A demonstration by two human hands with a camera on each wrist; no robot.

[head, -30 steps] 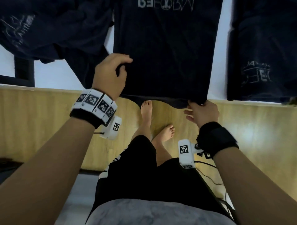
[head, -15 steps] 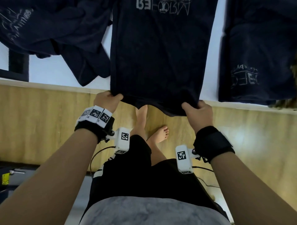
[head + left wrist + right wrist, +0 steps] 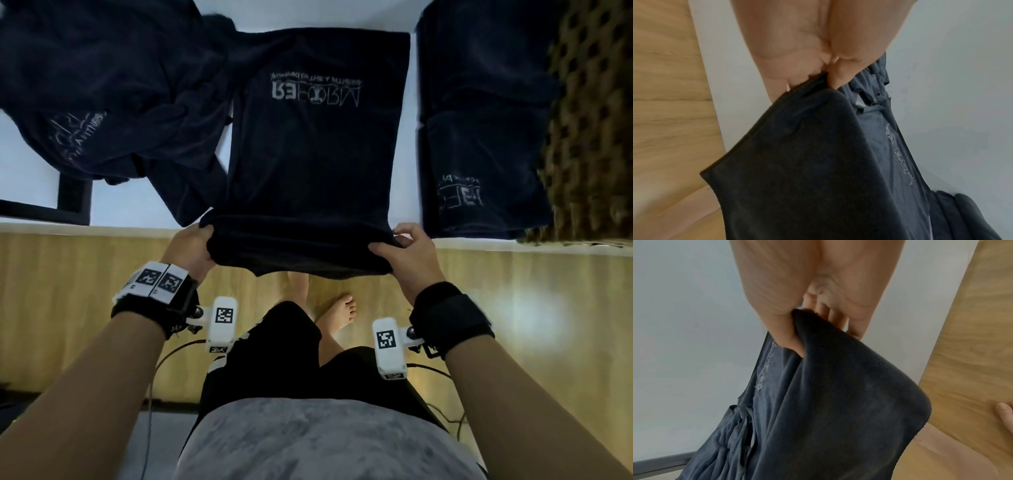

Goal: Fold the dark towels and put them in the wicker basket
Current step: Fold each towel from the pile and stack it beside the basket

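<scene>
Table-edge (image 3: 479,244) towel (image 3: 315,150); corners pinched in both grips.

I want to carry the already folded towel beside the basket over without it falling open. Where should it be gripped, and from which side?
Probably at the near end of the folded towel, which hangs over the table edge: come from the front, thumbs on top, fingers beneath, pinching every layer. The wicker basket crowds its right side.
</scene>
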